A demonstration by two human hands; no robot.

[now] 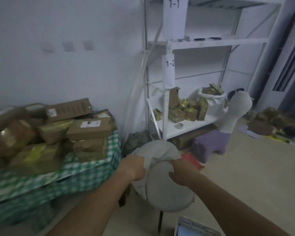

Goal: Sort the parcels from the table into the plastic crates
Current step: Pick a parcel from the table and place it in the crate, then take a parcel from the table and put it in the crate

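Both hands reach forward onto a grey chair. The left hand (134,168) grips the edge of the chair's grey backrest (157,152), fingers curled over it. The right hand (183,172) rests on the round grey seat (167,193) with fingers curled at the fabric fold; whether it pinches it I cannot tell. The parcels (61,126) lie heaped on the checked-cloth desk (85,169) left of the left hand. A crate corner (194,226) shows below the right forearm.

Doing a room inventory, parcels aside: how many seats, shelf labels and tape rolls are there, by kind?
Grey chair: 1
Purple stool: 1
Shelf labels, 1-1 and 1-2: 2
Tape roll: 1
Total: 5
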